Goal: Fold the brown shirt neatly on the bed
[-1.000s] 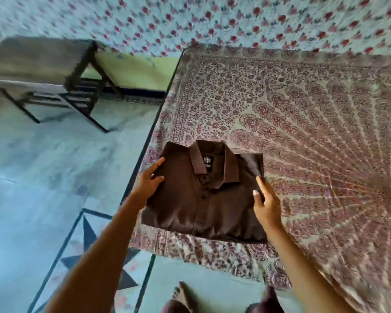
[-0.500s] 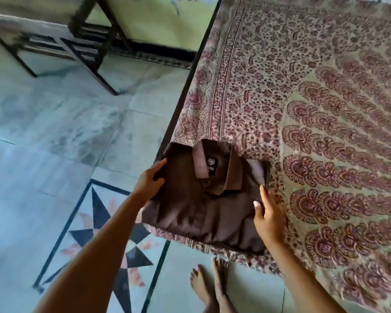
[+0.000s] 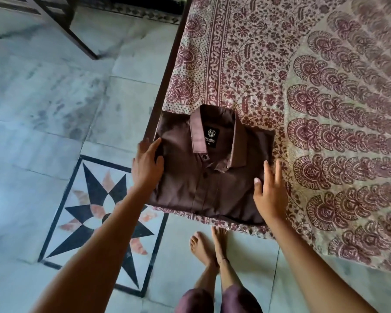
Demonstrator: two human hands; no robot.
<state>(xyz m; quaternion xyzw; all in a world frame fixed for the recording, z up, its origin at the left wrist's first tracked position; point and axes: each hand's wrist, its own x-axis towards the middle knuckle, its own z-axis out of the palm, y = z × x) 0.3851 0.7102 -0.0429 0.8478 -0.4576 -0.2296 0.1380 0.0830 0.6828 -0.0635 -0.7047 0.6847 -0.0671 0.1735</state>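
The brown shirt (image 3: 212, 177) lies folded into a rectangle at the near left corner of the bed (image 3: 325, 86), collar up with its black label showing. My left hand (image 3: 147, 164) rests flat against the shirt's left edge, fingers straight. On the shirt's right edge lies my right hand (image 3: 270, 193), its fingers straight and spread. Neither hand grips the cloth.
The bed carries a maroon-patterned cover, and its dark frame edge (image 3: 165, 82) runs along the left side. A tiled floor with a black star inlay (image 3: 104, 213) lies to the left. My bare feet (image 3: 210, 247) stand by the bed. A dark bench leg (image 3: 77, 37) is at top left.
The camera has tilted further down, so the shirt and my feet show larger. Both hands stay on the shirt's sides, and my right hand's fingers have spread a little.
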